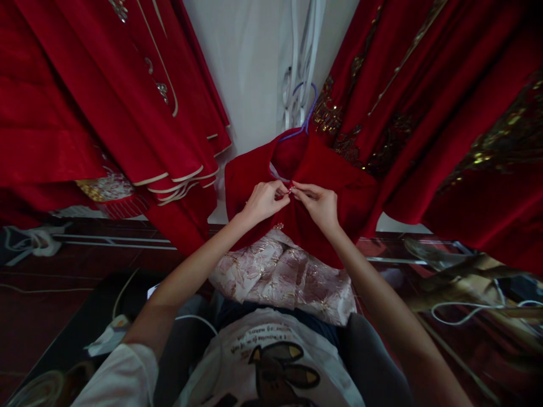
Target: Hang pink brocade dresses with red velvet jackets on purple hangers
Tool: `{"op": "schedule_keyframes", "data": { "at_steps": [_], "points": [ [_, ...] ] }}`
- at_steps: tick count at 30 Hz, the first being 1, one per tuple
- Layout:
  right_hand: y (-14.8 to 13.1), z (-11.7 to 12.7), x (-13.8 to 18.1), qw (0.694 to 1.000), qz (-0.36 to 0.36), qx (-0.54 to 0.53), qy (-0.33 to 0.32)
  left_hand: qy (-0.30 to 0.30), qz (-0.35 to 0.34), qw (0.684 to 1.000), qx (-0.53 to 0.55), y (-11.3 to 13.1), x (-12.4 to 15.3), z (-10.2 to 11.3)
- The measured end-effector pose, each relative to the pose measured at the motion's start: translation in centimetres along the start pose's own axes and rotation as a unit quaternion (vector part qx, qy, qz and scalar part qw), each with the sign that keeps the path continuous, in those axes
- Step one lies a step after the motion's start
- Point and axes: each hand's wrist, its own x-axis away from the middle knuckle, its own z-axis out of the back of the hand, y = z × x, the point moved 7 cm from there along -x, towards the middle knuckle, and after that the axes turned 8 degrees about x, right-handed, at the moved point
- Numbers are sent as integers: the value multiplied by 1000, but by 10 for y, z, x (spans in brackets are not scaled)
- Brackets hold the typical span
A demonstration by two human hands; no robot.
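A red jacket (pixel 339 186) hangs in front of me on a purple hanger (pixel 311 107). At the top of its front opening, just under the collar, both my hands meet. My left hand (pixel 265 200) pinches the left edge there, thumb against forefinger. Opposite it, my right hand (pixel 318 206) pinches the other edge, with a small shiny fastener between the fingertips. The fastener's exact form is too small to tell. Lower on the front sits another small ornament (pixel 279 226). Pale pink brocade fabric (pixel 284 271) with metallic threads spreads below the jacket, above my lap.
Red garments with light piping (pixel 169 141) hang at left, and red garments with gold sequins (pixel 424 124) at right. White straps or hangers (pixel 303 51) run down the pale wall behind. A dark bench (pixel 102 316) is at lower left; cords and wooden pieces (pixel 462 282) lie at right.
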Motion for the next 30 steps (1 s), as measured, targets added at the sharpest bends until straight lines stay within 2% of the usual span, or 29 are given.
{"op": "schedule_keyframes", "data": {
  "at_steps": [4,7,9,11,14,16,20,23,26,28,30],
  "points": [
    [2,2,-2,1000,4,3,-2,-19,-17,999,-31,2,-3,-2],
    [4,0,-3,999,4,-8,-33,-31,-18,999,-17,1,-2,-4],
    [5,-4,1,998,0,-19,-67,-6,3,1000,20,-3,1,-4],
    [3,-9,11,997,10,-7,-77,47,30,997,55,-9,7,-3],
    [-5,-21,36,992,69,77,-67,120,57,987,88,-15,16,-4],
    [-8,-34,56,976,126,163,-65,149,67,980,110,-17,19,-5],
    [6,-46,88,947,170,273,-30,140,84,973,163,-20,22,-11],
    [16,-39,96,952,167,258,-14,137,95,967,191,-24,26,-14],
    [16,-27,89,969,145,198,-15,163,100,957,218,-28,29,-16],
    [13,-9,77,979,110,173,17,179,103,951,230,-27,30,-17],
    [10,21,62,981,59,164,84,176,103,949,240,-23,30,-18]
  ]
}}
